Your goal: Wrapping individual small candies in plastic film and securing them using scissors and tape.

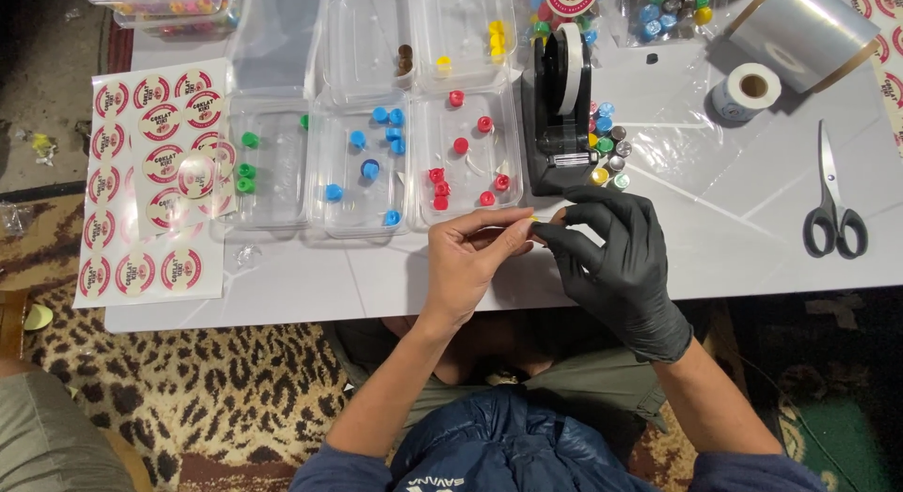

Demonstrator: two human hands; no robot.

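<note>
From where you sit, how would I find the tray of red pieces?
Start at the black tape dispenser on the white table. The clear tray directly to its left holds only red pieces; its neighbours hold blue or green ones.

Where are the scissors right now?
Head view: the scissors lie on the white table at far right, below the tape roll.

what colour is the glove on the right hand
Black, on the right hand; clearest in the head view.
</note>
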